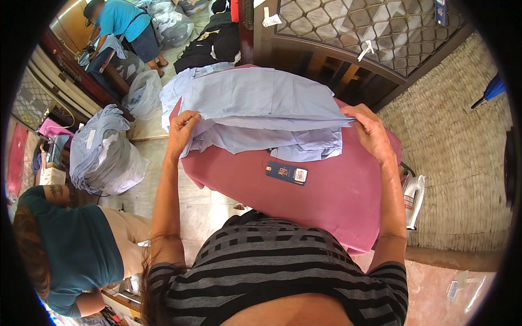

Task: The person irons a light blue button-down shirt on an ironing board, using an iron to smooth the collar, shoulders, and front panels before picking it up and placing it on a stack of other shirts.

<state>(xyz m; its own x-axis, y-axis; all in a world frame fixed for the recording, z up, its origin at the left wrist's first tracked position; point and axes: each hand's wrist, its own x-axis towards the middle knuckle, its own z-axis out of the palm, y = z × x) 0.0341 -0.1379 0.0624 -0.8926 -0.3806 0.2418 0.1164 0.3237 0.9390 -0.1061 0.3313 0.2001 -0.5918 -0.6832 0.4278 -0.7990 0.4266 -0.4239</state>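
Marble flooring runs along my left, and ahead of me sits a work surface draped in a dusty-pink cloth (326, 201), backed at twelve o'clock by a dark wooden cabinet with a diamond-lattice front (370, 27). On the pink cloth lies a pale blue cotton shirt (261, 100), folded flat, with more pale blue fabric bunched beneath its near edge. My left hand (182, 130) pinches the shirt's fold at nine o'clock, fingers curled closed over the cloth. My right hand (370, 130) grips the same fold at three o'clock, thumb and fingers shut on the edge. Just below the shirt, at six o'clock, a dark blue card hang tag (286, 173) rests on the pink cloth. At nine o'clock on the floor stands a clear plastic bag stuffed with pale blue garments (103, 155). A person in a teal T-shirt (76, 255) sits at eight o'clock, and another person in a bright blue top (122, 19) bends over at eleven o'clock.
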